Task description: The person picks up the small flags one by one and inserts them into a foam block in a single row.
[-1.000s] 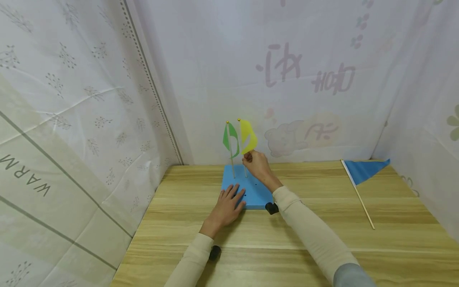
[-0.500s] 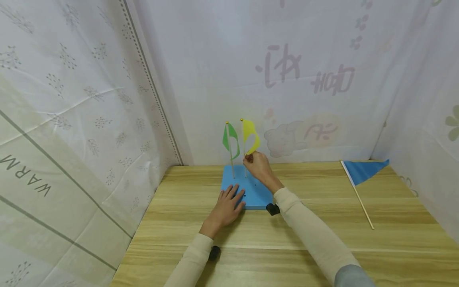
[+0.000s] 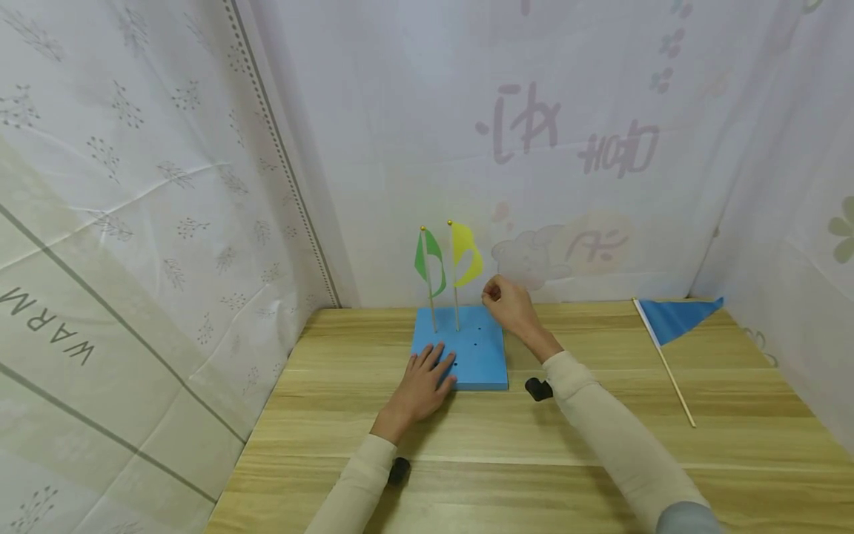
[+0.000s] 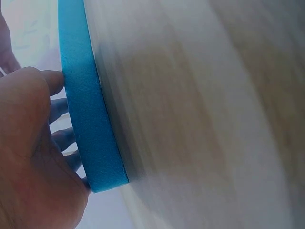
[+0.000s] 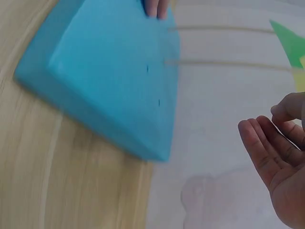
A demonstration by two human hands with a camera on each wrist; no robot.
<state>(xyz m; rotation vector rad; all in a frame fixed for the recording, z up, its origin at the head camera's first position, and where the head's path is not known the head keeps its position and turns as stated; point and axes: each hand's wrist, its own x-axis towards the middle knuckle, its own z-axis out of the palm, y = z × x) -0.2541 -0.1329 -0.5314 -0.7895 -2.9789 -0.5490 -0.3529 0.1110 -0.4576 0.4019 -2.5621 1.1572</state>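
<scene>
- Head view: the yellow flag (image 3: 465, 239) stands roughly upright in the far half of the blue base (image 3: 482, 365), its thin stick meeting the top face just right of the green flag (image 3: 431, 243), which stands the same way; the base lies flat on the desk (image 3: 340, 393)
- To handle this step well, I would have the right hand (image 3: 512, 305) keep to the right of the yellow cloth, since a brushed knuckle could tilt so slender a stick
- Steady, even pressure from the left hand (image 3: 415, 389) looks wise while anything works near the sticks; the base seems light enough to slide or tip
- A glance at where each stick meets the base would be a fair check of its seating; how deep they sit cannot be told
- Left hand's pose: palm down over the near left corner, fingers spread and fairly straight on the top face, thumb by the near edge; its grip is loose and flat, pressing rather than clasping
- Right hand's pose: in the air by the far right corner, apart from both flags, forearm reaching in from the near right; its grip is relaxed, thumb and index bent close together, other fingers loosely extended, nothing seen between them
- Well apart on the right, the blue flag (image 3: 677, 320) lies on the desk, untouched
</scene>
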